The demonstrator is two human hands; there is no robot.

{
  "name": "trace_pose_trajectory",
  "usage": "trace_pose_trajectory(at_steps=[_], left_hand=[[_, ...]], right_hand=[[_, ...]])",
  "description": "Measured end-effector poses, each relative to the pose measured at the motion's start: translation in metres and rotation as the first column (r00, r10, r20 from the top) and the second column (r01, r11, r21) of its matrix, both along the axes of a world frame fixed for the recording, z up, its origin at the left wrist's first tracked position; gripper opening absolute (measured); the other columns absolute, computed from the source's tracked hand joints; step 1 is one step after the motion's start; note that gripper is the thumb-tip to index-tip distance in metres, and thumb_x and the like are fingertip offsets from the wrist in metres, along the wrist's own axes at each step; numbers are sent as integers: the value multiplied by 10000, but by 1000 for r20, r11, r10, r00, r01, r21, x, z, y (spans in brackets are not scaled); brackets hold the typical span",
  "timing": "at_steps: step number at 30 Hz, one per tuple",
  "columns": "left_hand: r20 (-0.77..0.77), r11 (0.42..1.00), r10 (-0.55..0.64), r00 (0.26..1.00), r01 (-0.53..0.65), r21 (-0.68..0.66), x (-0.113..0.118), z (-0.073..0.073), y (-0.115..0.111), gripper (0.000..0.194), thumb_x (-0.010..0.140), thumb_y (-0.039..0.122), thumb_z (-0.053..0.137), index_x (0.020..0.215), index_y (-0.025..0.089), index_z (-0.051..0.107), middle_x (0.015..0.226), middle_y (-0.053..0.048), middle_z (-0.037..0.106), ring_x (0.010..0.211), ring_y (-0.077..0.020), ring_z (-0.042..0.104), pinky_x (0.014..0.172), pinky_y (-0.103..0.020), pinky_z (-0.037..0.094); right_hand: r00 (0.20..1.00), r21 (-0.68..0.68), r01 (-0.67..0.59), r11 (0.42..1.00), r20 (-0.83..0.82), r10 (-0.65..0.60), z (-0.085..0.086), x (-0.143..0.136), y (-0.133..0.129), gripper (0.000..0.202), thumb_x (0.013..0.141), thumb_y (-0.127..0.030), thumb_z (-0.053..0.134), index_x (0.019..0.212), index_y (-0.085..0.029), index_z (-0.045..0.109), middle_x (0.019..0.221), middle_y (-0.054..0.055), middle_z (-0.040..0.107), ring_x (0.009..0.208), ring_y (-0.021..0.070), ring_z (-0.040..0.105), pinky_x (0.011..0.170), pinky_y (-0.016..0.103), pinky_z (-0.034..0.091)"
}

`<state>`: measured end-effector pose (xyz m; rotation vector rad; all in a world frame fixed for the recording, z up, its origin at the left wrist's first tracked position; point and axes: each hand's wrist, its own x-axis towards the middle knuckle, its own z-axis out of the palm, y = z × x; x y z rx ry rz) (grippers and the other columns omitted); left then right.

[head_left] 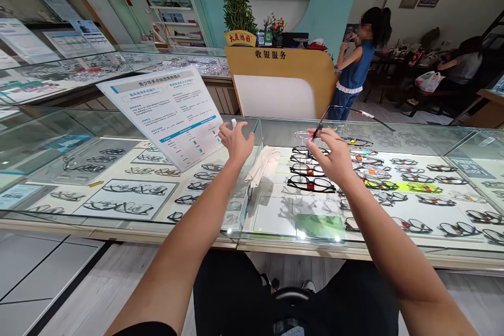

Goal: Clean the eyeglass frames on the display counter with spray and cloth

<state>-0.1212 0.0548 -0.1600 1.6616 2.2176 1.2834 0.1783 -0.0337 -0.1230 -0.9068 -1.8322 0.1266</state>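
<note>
Pinching glasses (pixel 319 125) between thumb and fingertips, the right hand (pixel 335 153) is likely bearing little weight; beyond, a fragile-looking temple (pixel 367 114) is projecting, the front offering safer purchase. Left hand (pixel 238 143) is spreading open, hold unclear.

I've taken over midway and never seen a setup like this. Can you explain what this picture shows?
There is no robot here: these are a person's bare hands, seen by one camera on their head, looking forward and down. The right hand holds a pair of glasses. The left hand is raised beside a tilted printed sheet; a small white thing shows at its fingers, but I can't tell whether it is held. Below is a glass counter with rows of display frames and a beige cloth. Another person stands beyond.
</note>
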Motion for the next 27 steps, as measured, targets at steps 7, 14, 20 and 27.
trace_pose_trajectory(at_steps=[7,14,20,27], left_hand=[[10,970,-81,997,81,-228,-9,-17,17,826,928,427,776,1694,232,537,1850,-258,251,1722,-515,183,1335,-684,271],[54,974,-146,988,133,185,-8,-9,15,452,1026,302,573,1447,209,708,1472,-218,559,1406,-374,610,1251,-576,474],[350,752,-649,675,501,429,29,11,-13,414,947,369,683,1290,312,458,1342,-80,585,967,-184,689,692,-310,622],[799,516,-602,-3,762,391,57,45,-57,521,819,594,786,1148,207,672,826,-16,568,782,-192,593,663,-332,581]], right_hand=[[990,-81,-71,994,-131,60,0,-2,1,257,1044,-393,712,1193,-219,828,1190,107,859,1075,263,770,949,424,612],[953,-181,-138,974,-292,81,6,0,0,247,1014,-427,739,1136,-237,840,1216,90,848,1054,243,767,977,408,606],[897,-273,-262,925,-423,129,12,1,-2,312,999,-514,763,1137,-242,831,1199,81,818,1061,245,766,1020,415,591],[845,-401,-476,783,-457,279,16,-4,-8,363,975,-573,787,1049,-227,867,1088,61,826,1004,225,728,965,374,584]])
